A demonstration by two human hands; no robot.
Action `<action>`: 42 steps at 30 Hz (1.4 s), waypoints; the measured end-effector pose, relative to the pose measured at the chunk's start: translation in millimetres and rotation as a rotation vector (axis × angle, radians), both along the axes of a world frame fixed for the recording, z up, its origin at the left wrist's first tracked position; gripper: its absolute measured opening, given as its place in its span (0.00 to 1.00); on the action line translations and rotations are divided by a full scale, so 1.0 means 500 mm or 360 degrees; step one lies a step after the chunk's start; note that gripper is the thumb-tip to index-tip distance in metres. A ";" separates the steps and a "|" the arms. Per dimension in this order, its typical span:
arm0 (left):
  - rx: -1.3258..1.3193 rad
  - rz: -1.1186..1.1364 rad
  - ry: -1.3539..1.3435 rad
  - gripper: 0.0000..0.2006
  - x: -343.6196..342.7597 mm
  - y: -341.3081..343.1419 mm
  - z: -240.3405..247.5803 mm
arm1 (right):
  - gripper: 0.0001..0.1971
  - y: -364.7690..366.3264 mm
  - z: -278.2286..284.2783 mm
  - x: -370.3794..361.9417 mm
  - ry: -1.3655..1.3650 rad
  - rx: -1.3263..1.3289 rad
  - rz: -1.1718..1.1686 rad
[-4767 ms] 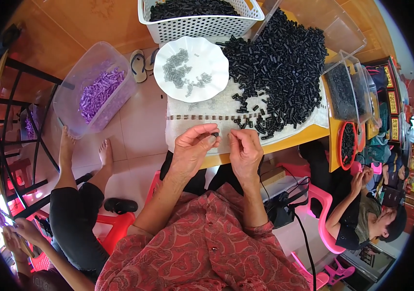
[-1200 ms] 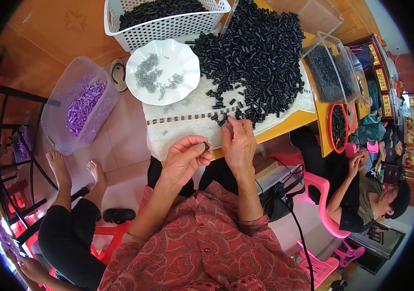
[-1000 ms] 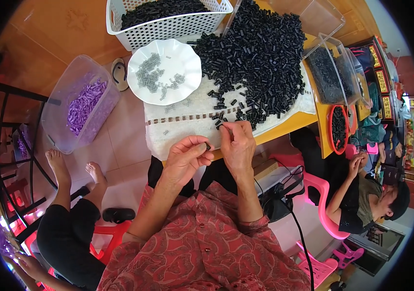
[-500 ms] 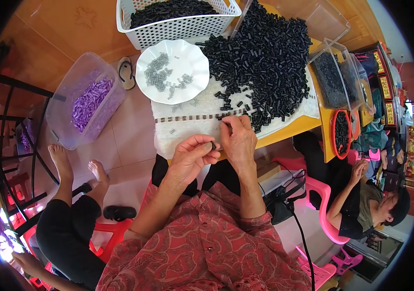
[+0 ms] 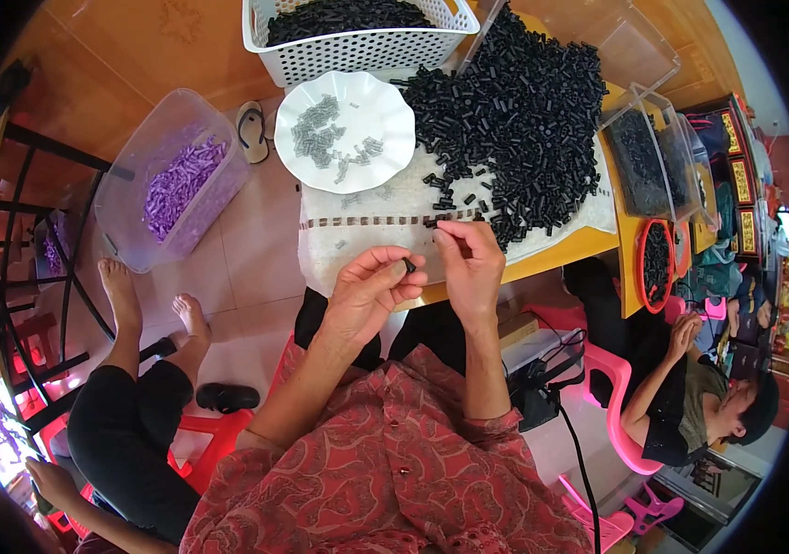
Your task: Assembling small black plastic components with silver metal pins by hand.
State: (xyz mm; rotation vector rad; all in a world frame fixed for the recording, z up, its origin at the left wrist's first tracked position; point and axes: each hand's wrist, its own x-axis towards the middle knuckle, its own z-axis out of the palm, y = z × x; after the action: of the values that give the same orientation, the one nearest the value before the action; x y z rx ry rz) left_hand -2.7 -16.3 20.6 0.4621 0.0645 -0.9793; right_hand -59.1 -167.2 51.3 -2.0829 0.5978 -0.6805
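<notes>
though small, one black piece [image 5: 409, 265] (left hand [image 5: 367, 288]), one plate [image 5: 385, 111]

This looks like a home workshop — a sandal [image 5: 253, 138] on floor tiles [image 5: 260, 249], black pieces [image 5: 528, 129] heaped on a table [image 5: 552, 253].

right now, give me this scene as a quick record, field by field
left hand: holding a small black piece
right hand: thumb and forefinger together, anything between too small to tell
plate: white, holding small clear pieces
black pile: right of the plate
basket: white, perforated, black pieces inside
tub: see-through, purple pieces inside
</notes>
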 end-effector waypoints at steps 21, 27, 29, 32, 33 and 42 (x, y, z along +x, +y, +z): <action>-0.0071 0.0153 0.0020 0.14 0.000 0.001 0.005 | 0.10 0.023 0.035 -0.044 -0.0285 0.1473 0.0213; -0.0152 0.0164 0.0013 0.14 -0.003 0.002 0.002 | 0.10 0.033 0.036 -0.055 -0.0243 0.1442 0.0232; -0.0162 0.0169 0.0013 0.14 -0.004 0.002 0.004 | 0.10 0.038 0.039 -0.057 -0.0246 0.1436 0.0237; -0.0195 0.0174 0.0016 0.14 -0.005 0.002 0.006 | 0.10 0.049 0.046 -0.058 -0.0276 0.1415 0.0217; -0.0213 0.0173 0.0009 0.14 -0.006 0.002 0.005 | 0.10 0.052 0.047 -0.059 -0.0259 0.1399 0.0230; -0.0246 0.0157 0.0094 0.12 -0.005 0.002 0.000 | 0.09 0.077 0.064 -0.061 -0.0222 0.1247 0.0336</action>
State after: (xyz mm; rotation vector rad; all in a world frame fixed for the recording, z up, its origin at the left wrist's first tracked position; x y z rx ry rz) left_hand -5.4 -15.2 20.7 0.2855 0.0639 -0.8936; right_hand -89.9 -128.7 83.3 -1.3292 0.4556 -0.3748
